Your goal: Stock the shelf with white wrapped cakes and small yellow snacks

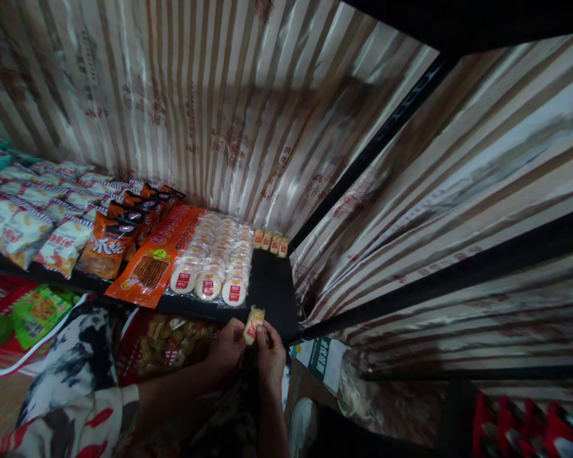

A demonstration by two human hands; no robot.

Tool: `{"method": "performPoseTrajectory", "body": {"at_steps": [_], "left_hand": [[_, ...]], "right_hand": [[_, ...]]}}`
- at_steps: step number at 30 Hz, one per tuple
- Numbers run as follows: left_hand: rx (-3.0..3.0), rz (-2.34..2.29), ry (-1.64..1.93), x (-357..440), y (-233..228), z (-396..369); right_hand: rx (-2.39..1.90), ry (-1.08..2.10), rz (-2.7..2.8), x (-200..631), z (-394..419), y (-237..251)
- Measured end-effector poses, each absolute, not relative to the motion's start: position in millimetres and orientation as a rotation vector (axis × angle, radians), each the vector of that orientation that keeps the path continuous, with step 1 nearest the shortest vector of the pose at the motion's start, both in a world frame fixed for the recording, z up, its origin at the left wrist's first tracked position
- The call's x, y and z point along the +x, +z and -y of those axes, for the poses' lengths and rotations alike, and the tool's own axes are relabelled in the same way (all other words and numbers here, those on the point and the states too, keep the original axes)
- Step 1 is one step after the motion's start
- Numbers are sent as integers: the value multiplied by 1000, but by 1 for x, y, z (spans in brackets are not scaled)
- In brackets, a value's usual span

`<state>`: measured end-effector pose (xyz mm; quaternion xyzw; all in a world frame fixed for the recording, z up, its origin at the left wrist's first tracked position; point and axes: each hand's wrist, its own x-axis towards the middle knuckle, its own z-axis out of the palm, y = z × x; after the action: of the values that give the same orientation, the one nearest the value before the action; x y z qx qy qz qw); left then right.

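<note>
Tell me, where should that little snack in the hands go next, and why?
Probably up onto the bare shelf, next to the four matching packets at the back. Both the left hand and right hand pinch one small yellow packet just below the shelf edge, and that spot has room.

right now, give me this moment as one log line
left hand: on snack packet | right hand: pinching same packet | place: at shelf front edge | nearby: round cake packs, four small packets
</note>
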<state>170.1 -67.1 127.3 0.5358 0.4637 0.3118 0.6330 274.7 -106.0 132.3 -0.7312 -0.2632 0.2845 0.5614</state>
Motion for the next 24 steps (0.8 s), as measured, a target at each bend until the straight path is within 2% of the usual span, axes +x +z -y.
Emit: {"method": "performPoseTrajectory", "body": {"at_steps": [6,24], "left_hand": [[1276,-1112,664,181,142,58],[1667,-1327,389,222,177,12]], "right_hand": [[-1774,546,653,286,100,135],[-1744,483,649,318,59,129]]}}
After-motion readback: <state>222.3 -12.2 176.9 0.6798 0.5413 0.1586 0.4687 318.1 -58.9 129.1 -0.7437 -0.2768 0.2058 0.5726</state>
